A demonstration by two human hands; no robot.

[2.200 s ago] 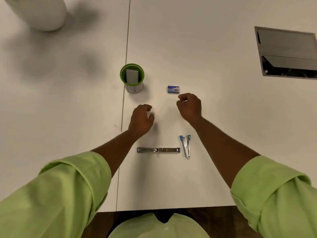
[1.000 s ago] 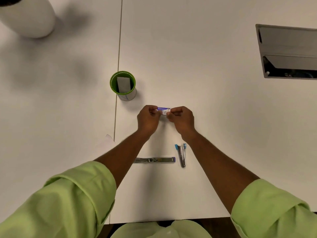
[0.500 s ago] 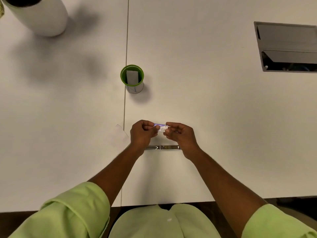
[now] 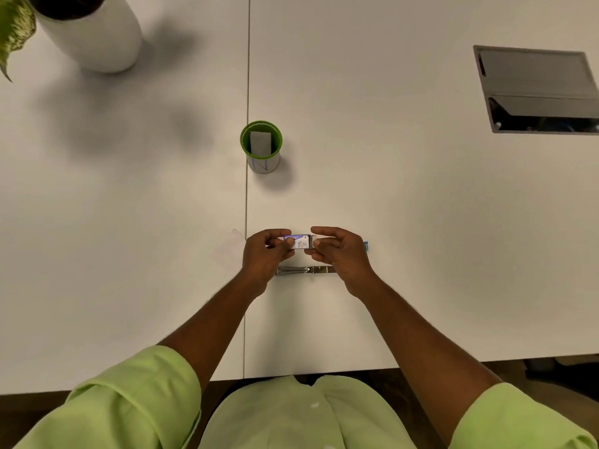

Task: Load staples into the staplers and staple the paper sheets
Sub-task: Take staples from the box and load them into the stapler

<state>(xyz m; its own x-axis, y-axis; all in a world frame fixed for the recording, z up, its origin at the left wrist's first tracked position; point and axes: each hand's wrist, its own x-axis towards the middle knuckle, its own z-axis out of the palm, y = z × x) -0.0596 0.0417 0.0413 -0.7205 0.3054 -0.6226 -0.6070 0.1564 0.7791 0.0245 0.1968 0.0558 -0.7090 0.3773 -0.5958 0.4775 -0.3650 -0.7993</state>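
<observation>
A small blue-and-white staple box (image 4: 302,242) is held just above the table between both hands. My left hand (image 4: 266,254) pinches its left end and my right hand (image 4: 340,252) pinches its right end, where a white inner tray shows. Below the hands an opened silver stapler (image 4: 306,270) lies flat on the white table (image 4: 421,238). A blue tip of a second stapler (image 4: 366,245) peeks out behind my right hand; the rest is hidden. A white paper sheet (image 4: 228,251) lies faintly visible left of my left hand.
A green cup (image 4: 261,147) holding a folded paper stands farther back near the table seam. A white plant pot (image 4: 90,30) sits at the far left corner. A grey cable hatch (image 4: 539,90) is set in the table at the right.
Both hands took up the staple box from the table, drew it closer above the silver stapler, and the right hand now pulls at its right end. The camera view shifted.
</observation>
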